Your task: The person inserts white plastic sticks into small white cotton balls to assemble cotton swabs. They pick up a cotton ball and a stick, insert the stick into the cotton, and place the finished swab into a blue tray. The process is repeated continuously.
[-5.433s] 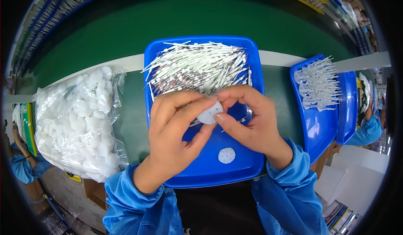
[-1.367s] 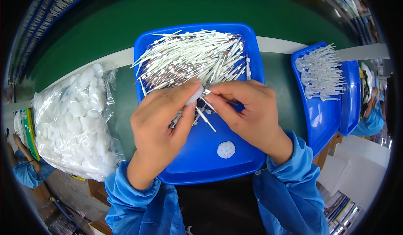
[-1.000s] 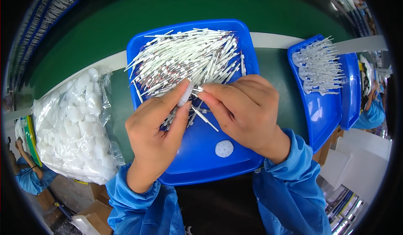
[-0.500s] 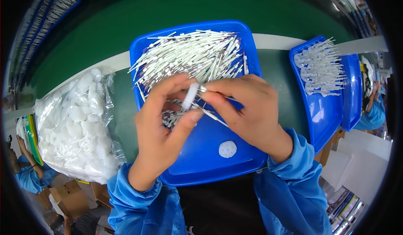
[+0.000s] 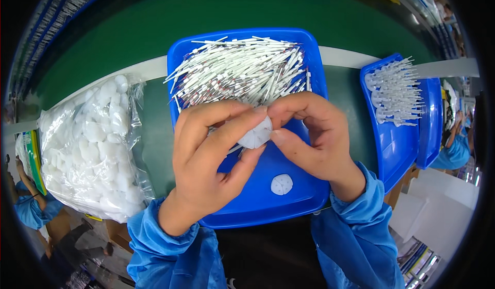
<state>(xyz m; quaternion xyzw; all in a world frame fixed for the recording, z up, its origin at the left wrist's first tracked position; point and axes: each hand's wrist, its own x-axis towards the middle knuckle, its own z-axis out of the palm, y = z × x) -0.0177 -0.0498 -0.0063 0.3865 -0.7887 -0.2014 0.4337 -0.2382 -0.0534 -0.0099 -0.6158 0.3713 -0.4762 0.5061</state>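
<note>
My left hand (image 5: 209, 157) is closed round a round white plastic disc (image 5: 256, 134), its thumb and fingers on the rim. The disc's flat face with faint radial lines is turned up toward me. Thumb and forefinger of my right hand (image 5: 317, 139) pinch the disc's right edge; whether a thin stick is also between them is hidden. Below both hands is a blue tray (image 5: 247, 209). A heap of thin white-and-dark sticks (image 5: 242, 69) fills its far part. A second white disc (image 5: 281, 185), dotted with small holes, lies flat in the near part.
On the left lies a clear plastic bag (image 5: 90, 149) full of white discs. A smaller blue tray (image 5: 386, 149) on the right holds discs with several sticks standing out of them (image 5: 394, 93). Beyond runs a green work surface (image 5: 232, 10). Other people work at both sides.
The disc was edge-on, with thin sticks showing by my right fingers. It has since turned face up, and my right fingers have closed in on its edge.
</note>
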